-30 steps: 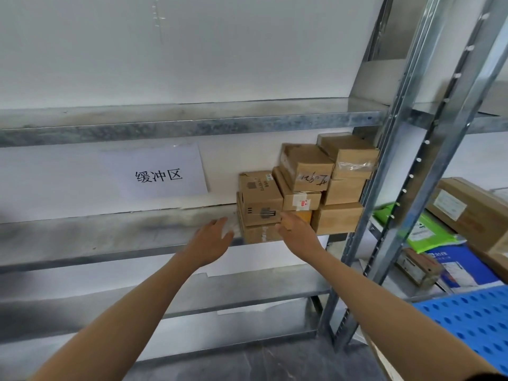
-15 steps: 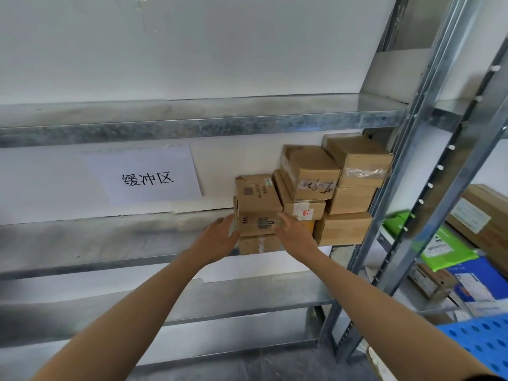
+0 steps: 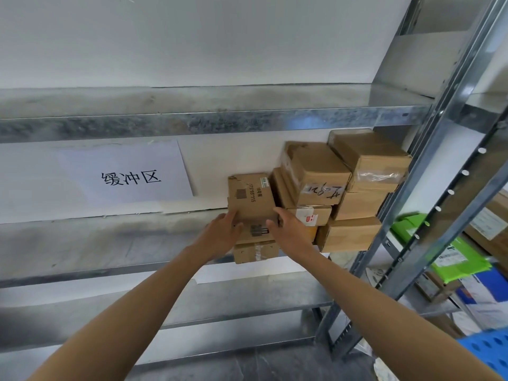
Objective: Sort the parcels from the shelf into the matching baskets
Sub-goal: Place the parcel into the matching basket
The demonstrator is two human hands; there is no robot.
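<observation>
Several brown cardboard parcels are stacked at the right end of a metal shelf point(image 3: 82, 243). The leftmost upper parcel point(image 3: 251, 199) carries printed numbers and a dark barcode patch. It rests on a smaller box point(image 3: 254, 252). My left hand point(image 3: 220, 236) presses against its left side and my right hand point(image 3: 292, 232) against its right side, so both hands clasp it. To the right stand a box with handwriting point(image 3: 316, 174), a taped box point(image 3: 371, 158) and a lower box point(image 3: 349, 233).
A white paper sign point(image 3: 126, 174) with three black characters hangs on the wall behind the shelf. Slanted steel uprights point(image 3: 428, 188) bound the shelf on the right. Beyond them lie green point(image 3: 456, 259) and blue parcels, a large carton and a blue perforated basket point(image 3: 492, 350).
Both hands have closed in from the front of the stack onto the sides of the leftmost upper parcel. The view has shifted slightly left.
</observation>
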